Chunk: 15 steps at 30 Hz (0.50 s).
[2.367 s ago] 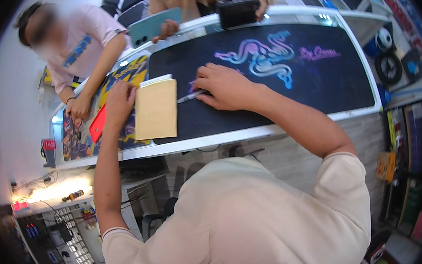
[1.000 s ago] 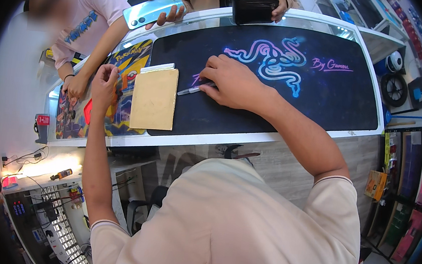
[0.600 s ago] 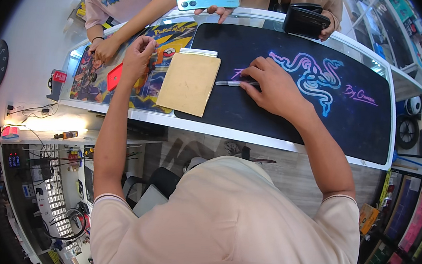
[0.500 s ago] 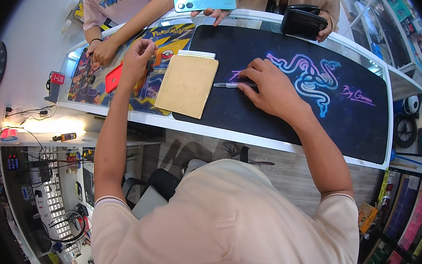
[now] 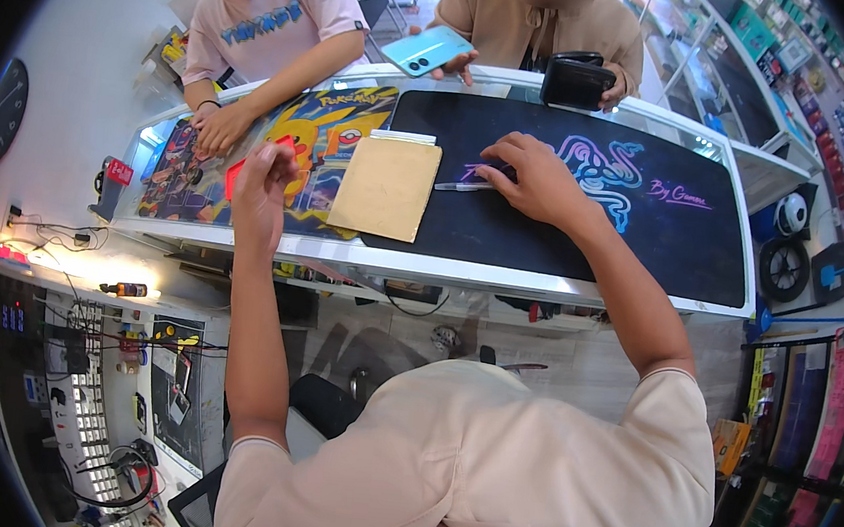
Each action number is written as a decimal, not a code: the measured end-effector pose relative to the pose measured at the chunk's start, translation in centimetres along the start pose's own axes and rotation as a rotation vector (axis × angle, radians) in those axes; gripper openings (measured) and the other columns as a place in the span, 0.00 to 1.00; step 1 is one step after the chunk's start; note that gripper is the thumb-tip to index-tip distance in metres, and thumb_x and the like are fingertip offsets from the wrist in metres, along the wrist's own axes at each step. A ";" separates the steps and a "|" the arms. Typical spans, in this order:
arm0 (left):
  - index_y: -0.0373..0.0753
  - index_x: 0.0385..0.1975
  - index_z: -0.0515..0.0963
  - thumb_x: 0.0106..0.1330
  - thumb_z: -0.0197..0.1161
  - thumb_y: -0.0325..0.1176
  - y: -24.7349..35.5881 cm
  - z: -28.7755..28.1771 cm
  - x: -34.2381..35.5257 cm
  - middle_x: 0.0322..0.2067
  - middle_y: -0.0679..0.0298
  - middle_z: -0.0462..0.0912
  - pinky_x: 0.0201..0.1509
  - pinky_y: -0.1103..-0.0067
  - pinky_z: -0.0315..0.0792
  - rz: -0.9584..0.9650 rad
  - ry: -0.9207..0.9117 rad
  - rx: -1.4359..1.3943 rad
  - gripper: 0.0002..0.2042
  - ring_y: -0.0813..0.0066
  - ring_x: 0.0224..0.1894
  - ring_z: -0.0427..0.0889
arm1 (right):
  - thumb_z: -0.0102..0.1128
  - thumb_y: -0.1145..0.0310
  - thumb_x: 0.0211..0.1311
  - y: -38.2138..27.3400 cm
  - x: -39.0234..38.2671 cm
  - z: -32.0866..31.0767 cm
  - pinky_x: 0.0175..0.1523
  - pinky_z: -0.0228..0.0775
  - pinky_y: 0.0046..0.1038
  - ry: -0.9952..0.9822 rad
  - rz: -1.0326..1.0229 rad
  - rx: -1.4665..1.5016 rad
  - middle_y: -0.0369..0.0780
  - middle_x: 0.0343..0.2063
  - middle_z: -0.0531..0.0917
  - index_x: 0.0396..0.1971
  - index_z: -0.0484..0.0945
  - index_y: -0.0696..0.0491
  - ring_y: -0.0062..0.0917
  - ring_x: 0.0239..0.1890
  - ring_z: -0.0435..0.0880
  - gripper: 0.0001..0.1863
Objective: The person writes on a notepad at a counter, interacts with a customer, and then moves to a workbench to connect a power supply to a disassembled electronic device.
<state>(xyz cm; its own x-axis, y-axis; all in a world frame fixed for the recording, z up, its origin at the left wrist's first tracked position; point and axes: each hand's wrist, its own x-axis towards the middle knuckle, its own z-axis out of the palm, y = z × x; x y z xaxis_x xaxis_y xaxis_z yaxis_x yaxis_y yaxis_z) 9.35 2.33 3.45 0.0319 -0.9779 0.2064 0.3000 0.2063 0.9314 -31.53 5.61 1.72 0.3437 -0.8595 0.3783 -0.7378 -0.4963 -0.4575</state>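
Over the patterned playmat point(image 5: 315, 224), my left hand point(image 5: 266, 185) is raised with its fingertips pinched together. Whatever they may hold is hidden. Just behind it lies a red flat piece point(image 5: 232, 183), partly covered by my fingers. My right hand point(image 5: 540, 181) rests on the black desk mat point(image 5: 544, 249), fingers bent, with its thumb over a slim clear pen point(image 5: 459, 185). Between my hands sits a tan rectangular board point(image 5: 384, 190), with a narrow white strip point(image 5: 403, 136) along its far edge.
Across the counter point(image 5: 502, 269), one person holds a light-blue phone point(image 5: 427, 52) and a black wallet point(image 5: 573, 81). Another person's hands point(image 5: 221, 131) rest on the counter's far left. A lit shelf point(image 5: 139, 284) stands at lower left, stocked racks point(image 5: 800, 417) at right.
My left hand has turned and now partly covers the red piece. My right hand stays by the pen. The phone across the counter is tilted, and the whole view has shifted.
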 end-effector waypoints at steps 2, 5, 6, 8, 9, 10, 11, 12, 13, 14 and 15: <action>0.35 0.50 0.80 0.80 0.62 0.38 1.8 -2.2 -3.4 0.43 0.64 0.84 0.55 0.77 0.75 0.081 0.028 -0.054 0.12 0.76 0.44 0.82 | 0.67 0.59 0.73 -2.3 -0.7 -1.1 0.60 0.76 0.41 0.025 0.022 -0.071 0.46 0.46 0.85 0.48 0.87 0.55 0.42 0.53 0.84 0.15; 0.35 0.51 0.80 0.80 0.63 0.39 4.8 -7.3 -10.0 0.45 0.64 0.84 0.55 0.76 0.75 0.199 0.151 -0.109 0.13 0.75 0.45 0.81 | 0.67 0.62 0.74 -7.0 -3.8 -3.6 0.60 0.76 0.40 0.048 -0.071 0.006 0.47 0.49 0.85 0.50 0.85 0.57 0.43 0.53 0.84 0.15; 0.36 0.51 0.80 0.79 0.63 0.39 5.8 -9.2 -12.7 0.45 0.64 0.84 0.55 0.76 0.75 0.230 0.185 -0.139 0.13 0.75 0.45 0.80 | 0.68 0.64 0.73 -9.0 -5.3 -3.8 0.59 0.76 0.40 0.092 -0.119 0.021 0.47 0.46 0.86 0.49 0.86 0.56 0.43 0.51 0.85 0.13; 0.36 0.51 0.80 0.80 0.63 0.41 7.0 -12.8 -18.6 0.46 0.64 0.83 0.54 0.76 0.75 0.288 0.352 -0.167 0.14 0.75 0.44 0.79 | 0.69 0.65 0.72 -13.2 -9.2 -3.3 0.57 0.76 0.39 0.117 -0.160 0.080 0.46 0.43 0.87 0.49 0.86 0.56 0.43 0.49 0.85 0.12; 0.37 0.51 0.79 0.80 0.62 0.41 7.2 -14.3 -21.8 0.46 0.65 0.83 0.54 0.76 0.75 0.338 0.425 -0.230 0.14 0.75 0.44 0.79 | 0.69 0.66 0.71 -15.4 -11.3 -2.5 0.56 0.77 0.39 0.069 -0.122 0.152 0.46 0.42 0.87 0.48 0.86 0.57 0.42 0.47 0.85 0.12; 0.37 0.51 0.79 0.80 0.62 0.42 7.3 -15.5 -25.2 0.46 0.65 0.82 0.53 0.76 0.75 0.380 0.529 -0.282 0.14 0.75 0.43 0.79 | 0.70 0.66 0.71 -17.6 -13.3 -1.5 0.55 0.77 0.38 0.005 -0.090 0.229 0.46 0.41 0.87 0.48 0.86 0.57 0.42 0.46 0.85 0.12; 0.37 0.51 0.79 0.81 0.60 0.43 6.9 -16.5 -28.4 0.46 0.64 0.82 0.52 0.76 0.75 0.384 0.622 -0.344 0.14 0.75 0.43 0.79 | 0.69 0.67 0.71 -19.6 -15.1 -0.2 0.53 0.77 0.38 -0.048 -0.124 0.282 0.46 0.40 0.87 0.47 0.86 0.57 0.42 0.45 0.85 0.11; 0.37 0.50 0.79 0.81 0.61 0.43 6.4 -17.2 -31.2 0.48 0.62 0.83 0.52 0.74 0.76 0.371 0.675 -0.462 0.14 0.73 0.43 0.80 | 0.69 0.68 0.71 -21.6 -16.8 1.1 0.51 0.78 0.37 -0.131 -0.084 0.295 0.46 0.39 0.87 0.46 0.87 0.57 0.40 0.44 0.86 0.11; 0.37 0.50 0.81 0.80 0.61 0.42 5.1 -17.2 -34.6 0.48 0.60 0.84 0.53 0.73 0.77 0.440 0.748 -0.403 0.14 0.71 0.45 0.82 | 0.69 0.68 0.71 -23.9 -18.1 2.8 0.49 0.78 0.36 -0.235 -0.097 0.311 0.46 0.38 0.87 0.46 0.87 0.57 0.39 0.42 0.87 0.10; 0.37 0.49 0.82 0.79 0.61 0.41 4.3 -17.0 -37.2 0.49 0.58 0.86 0.54 0.73 0.78 0.433 0.666 -0.402 0.13 0.69 0.46 0.84 | 0.69 0.68 0.70 -26.0 -19.6 4.3 0.49 0.78 0.37 -0.308 -0.056 0.352 0.46 0.39 0.87 0.46 0.87 0.57 0.41 0.43 0.87 0.10; 0.38 0.49 0.82 0.78 0.62 0.41 4.0 -16.6 -40.0 0.46 0.59 0.87 0.54 0.73 0.78 0.409 0.707 -0.362 0.13 0.70 0.45 0.85 | 0.70 0.68 0.69 -27.9 -21.4 5.4 0.49 0.78 0.38 -0.403 -0.022 0.386 0.46 0.40 0.88 0.46 0.87 0.57 0.43 0.44 0.87 0.11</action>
<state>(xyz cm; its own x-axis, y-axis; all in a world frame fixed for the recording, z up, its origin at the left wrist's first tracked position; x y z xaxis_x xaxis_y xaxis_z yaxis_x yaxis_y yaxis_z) 25.13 41.72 -6.11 0.7469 -0.6461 0.1572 0.4149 0.6375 0.6492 -15.16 37.18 2.08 0.6072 -0.7897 0.0882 -0.4880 -0.4582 -0.7429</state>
